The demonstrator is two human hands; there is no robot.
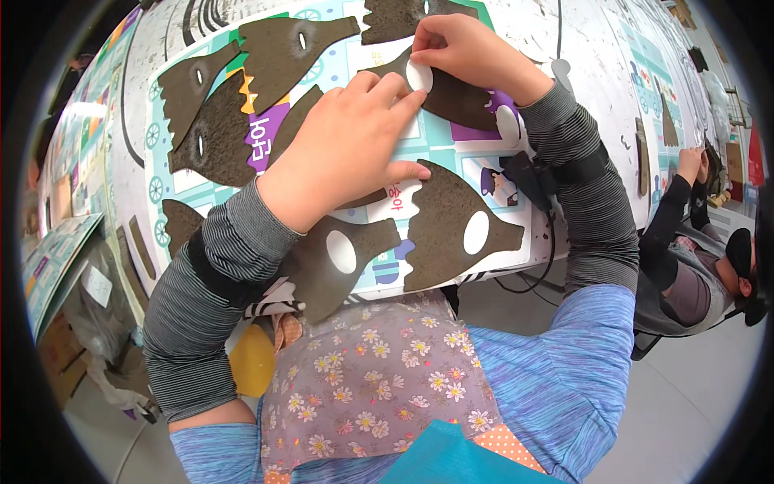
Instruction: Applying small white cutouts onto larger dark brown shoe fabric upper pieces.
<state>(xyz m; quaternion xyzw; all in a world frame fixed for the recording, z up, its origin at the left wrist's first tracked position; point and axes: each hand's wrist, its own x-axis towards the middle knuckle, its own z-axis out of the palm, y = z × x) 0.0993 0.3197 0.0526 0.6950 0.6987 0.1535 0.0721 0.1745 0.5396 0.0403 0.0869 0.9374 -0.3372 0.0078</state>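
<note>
Several flat, dark brown pieces with one jagged end and a narrow neck lie across the board. On one of these brown pieces [461,105], near the far side, is a thin white oval patch [419,77]. My right hand [472,52] pinches the patch's upper edge between thumb and fingertips. My left hand [351,133] lies with fingers extended, a fingertip at the patch's lower edge and the thumb stretched toward a nearer brown piece [443,230]. That nearer piece has its own white oval [476,232]. Another brown piece [322,270], partly under my left forearm, also bears one.
Brown pieces with slit-like pale marks [302,48] overlap at the far left. Beneath everything is a colourful printed board [379,274]. A black device with a cable [528,181] sits by my right forearm. At the right, another person [701,266] works at a table.
</note>
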